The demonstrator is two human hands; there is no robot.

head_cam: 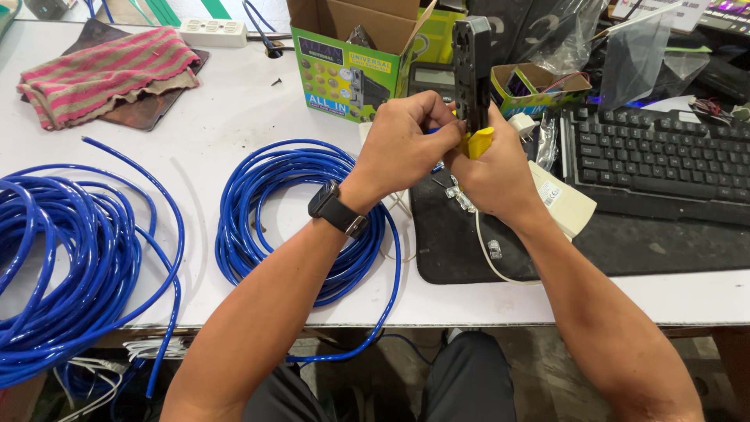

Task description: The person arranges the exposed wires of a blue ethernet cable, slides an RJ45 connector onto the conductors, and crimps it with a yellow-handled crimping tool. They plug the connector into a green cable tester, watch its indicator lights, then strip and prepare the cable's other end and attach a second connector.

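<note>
Head view: looking down on a white desk [234, 117]; both forearms reach forward and the hands meet over the front-left corner of a black mat [625, 250].
Right hand [500, 176]: grip closed around the yellow handle of a black crimping tool [473, 70], held upright so its head stands above the knuckles.
Left hand [406, 144]: grip pinched narrow, fingertips pressed against the tool just left of the right grip. What it pinches is mostly hidden; a sliver of blue shows between the fingers, judged to be the cable end.
Blue cable [301, 203]: coil lies flat on the desk just left of and below the left wrist, which wears a dark watch [337, 209].
Step in hand (judgement): feeding or seating the cable end at the tool, before any squeeze.
Next move calls for (judgement): a steady left pinch to keep the end straight, then an even squeeze from the right grip without tilting the tool.
Near the grips: clear plug connectors [461, 199] lie loose on the mat just beneath the hands; one more connector [494, 249] lies nearer the body.
Farther off: black keyboard [656, 156] to the right; open green carton [351, 70] beyond the left hand; second blue coil [70, 266] well apart to the left; striped cloth [105, 70] far left.
</note>
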